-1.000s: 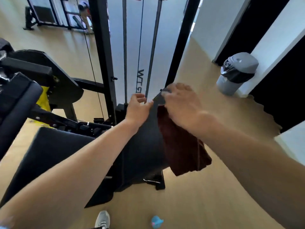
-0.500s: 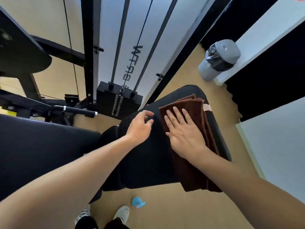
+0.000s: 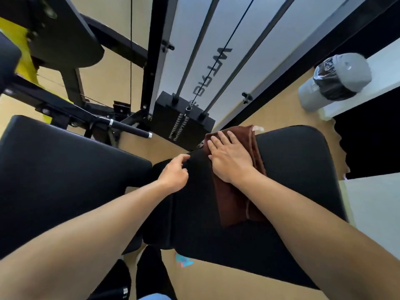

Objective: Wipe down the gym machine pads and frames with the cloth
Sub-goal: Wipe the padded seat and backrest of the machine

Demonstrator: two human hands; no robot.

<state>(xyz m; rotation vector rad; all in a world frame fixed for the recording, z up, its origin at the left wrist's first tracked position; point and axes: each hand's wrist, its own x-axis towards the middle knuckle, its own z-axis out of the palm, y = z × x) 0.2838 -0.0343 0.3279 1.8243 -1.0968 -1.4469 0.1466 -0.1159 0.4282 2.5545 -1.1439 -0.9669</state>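
Two black pads: right hand (image 3: pixel 230 158) presses one brown cloth (image 3: pixel 234 198) flat on the right pad (image 3: pixel 303 180); left hand (image 3: pixel 174 175), loosely curled, touches its edge.

Bright, even daylight; soft shadows only. Strong wide-angle bending at edges. Forearms and lower frame blurred; black pad (image 3: pixel 303 169) shows little detail.

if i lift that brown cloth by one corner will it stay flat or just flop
Probably flop: the brown cloth lies in soft folded layers that follow the curve of the black pad, so it looks limp. It likely weighs little, since the right hand pushes it with flat fingers. The folds may fall open once lifted.
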